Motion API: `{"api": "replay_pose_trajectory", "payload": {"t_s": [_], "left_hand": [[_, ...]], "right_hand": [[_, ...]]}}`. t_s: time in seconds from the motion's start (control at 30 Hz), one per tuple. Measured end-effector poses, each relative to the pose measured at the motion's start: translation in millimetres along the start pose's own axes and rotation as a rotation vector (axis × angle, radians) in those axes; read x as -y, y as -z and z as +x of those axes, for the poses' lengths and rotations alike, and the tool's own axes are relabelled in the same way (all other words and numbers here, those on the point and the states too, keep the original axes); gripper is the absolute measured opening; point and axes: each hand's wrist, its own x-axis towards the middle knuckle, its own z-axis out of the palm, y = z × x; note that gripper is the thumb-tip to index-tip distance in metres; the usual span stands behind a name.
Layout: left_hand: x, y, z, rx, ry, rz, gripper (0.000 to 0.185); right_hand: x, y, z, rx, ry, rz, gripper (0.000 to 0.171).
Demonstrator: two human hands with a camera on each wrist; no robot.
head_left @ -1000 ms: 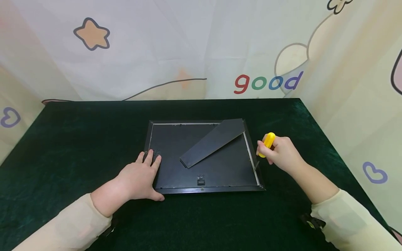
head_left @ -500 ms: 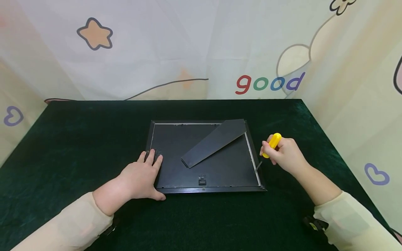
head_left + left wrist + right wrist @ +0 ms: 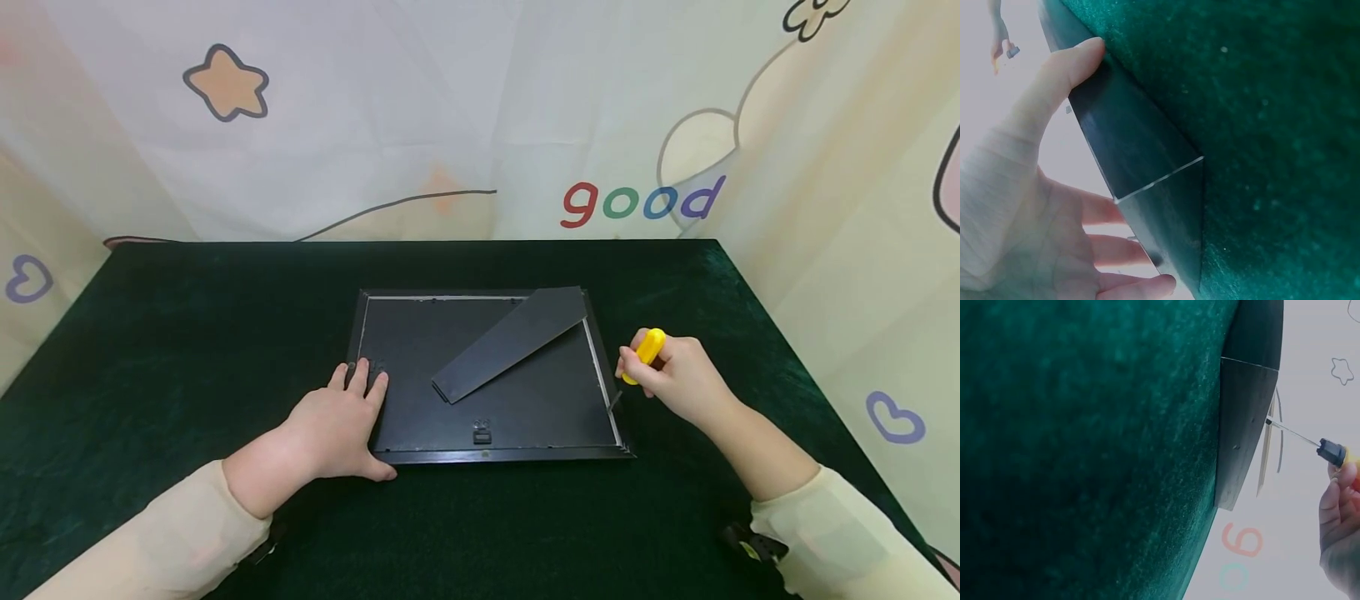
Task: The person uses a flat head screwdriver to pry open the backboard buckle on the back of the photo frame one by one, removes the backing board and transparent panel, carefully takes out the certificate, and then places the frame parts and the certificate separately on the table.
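A black picture frame [image 3: 412, 350] lies back side up, its dark stand leg [image 3: 517, 342] slanting across the backing board. My left hand [image 3: 333, 429] rests on the frame's near left corner with fingers spread. In the left wrist view its thumb [image 3: 1088, 59] presses the frame's side, and the other fingers reach over the adjoining edge. On the right, my right hand [image 3: 678, 375] grips a screwdriver by its yellow handle [image 3: 645, 354]. The screwdriver's thin metal shaft [image 3: 1297, 434] reaches the inner rim of the frame's right side, where the tip meets the edge.
A dark green velvety cloth [image 3: 480, 533] covers the table under the frame. Behind it hangs a pale printed curtain [image 3: 375, 125] with a star and the word "good". A small metal hanger [image 3: 482, 433] sits near the board's front edge.
My right hand and the screwdriver handle shifted slightly right, then came back down and a little left. The tip stays by the frame's right edge. The left hand keeps its place.
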Motion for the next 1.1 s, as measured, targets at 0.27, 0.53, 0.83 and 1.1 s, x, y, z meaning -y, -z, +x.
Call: {"api": "replay_pose_trajectory", "payload": {"t_s": [0.27,0.53,0.83,1.1], "left_hand": [[-0.2,0.8,-0.5,0.002,0.015,0.025,0.11],[-2.3,-0.3,0.3,0.001,0.027,0.048,0.111],[-1.0,-0.6,0.7,0.008,0.03,0.047,0.111],[-2.6,-0.7,0.7,0.003,0.029,0.047,0.111]], "right_hand": [[2.9,-0.1,10.1,0.053,0.024,-0.054,0.016],[16.4,0.2,22.4,0.17,0.046,-0.132,0.02],[16.7,6.5,41.3,-0.014,0.082,-0.161,0.023],[13.8,3.9,47.4,-0.087,0.046,-0.161,0.027]]}}
